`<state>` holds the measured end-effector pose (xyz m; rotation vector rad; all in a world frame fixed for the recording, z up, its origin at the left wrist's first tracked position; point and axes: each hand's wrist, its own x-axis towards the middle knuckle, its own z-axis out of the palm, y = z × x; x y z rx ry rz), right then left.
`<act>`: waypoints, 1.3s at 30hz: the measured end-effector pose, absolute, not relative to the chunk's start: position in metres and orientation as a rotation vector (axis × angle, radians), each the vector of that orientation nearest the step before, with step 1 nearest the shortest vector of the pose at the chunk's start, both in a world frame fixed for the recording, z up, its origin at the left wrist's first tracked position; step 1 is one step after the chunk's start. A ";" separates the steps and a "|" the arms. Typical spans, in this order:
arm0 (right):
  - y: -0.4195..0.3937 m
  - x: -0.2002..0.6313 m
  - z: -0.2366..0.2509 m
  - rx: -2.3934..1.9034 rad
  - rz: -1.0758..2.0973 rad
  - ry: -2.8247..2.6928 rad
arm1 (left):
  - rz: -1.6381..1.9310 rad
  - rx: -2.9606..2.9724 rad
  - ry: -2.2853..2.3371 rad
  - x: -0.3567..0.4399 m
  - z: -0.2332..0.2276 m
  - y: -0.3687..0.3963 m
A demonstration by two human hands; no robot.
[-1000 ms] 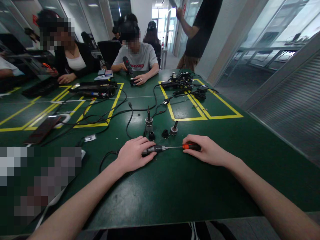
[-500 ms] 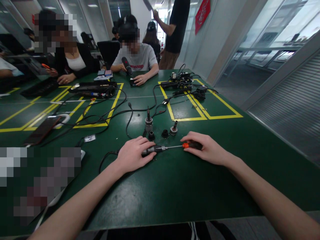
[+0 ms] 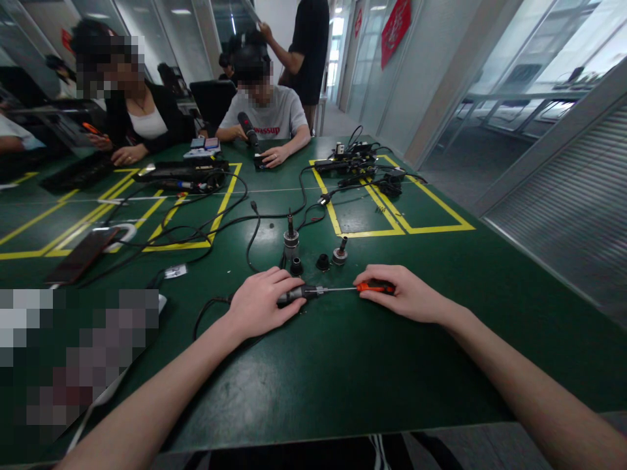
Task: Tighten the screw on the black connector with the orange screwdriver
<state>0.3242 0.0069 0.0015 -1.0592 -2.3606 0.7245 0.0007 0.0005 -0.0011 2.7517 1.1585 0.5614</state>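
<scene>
My left hand (image 3: 267,297) is closed around a grey-and-black cylindrical tool (image 3: 309,292) with a cord at its rear, held low over the table. My right hand (image 3: 404,294) grips the orange-and-black handle of a screwdriver (image 3: 365,287) between thumb and fingers. The screwdriver's thin shaft points left, its tip meeting the front end of the cylindrical tool. Just beyond stand a metal motor-like part (image 3: 290,240) with an upright shaft, a smaller round metal part (image 3: 339,253) with a stem, and two small black caps, one being a black collar (image 3: 322,262).
Cables (image 3: 230,222) run across the green table (image 3: 343,378), marked with yellow tape. A phone (image 3: 88,254) lies at left. A heap of black cords (image 3: 357,160) sits at the far right. Across the table a co-worker (image 3: 264,111) holds a dark tool; another person sits at left.
The screwdriver handle has turned in my right fingers, showing more orange, and the fingers have shifted slightly. My left hand stays put. In the background, the standing person has moved left.
</scene>
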 end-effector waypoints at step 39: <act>0.006 0.322 0.006 -1.093 0.789 -2.353 | 0.533 2.723 1.187 0.005 -0.002 0.001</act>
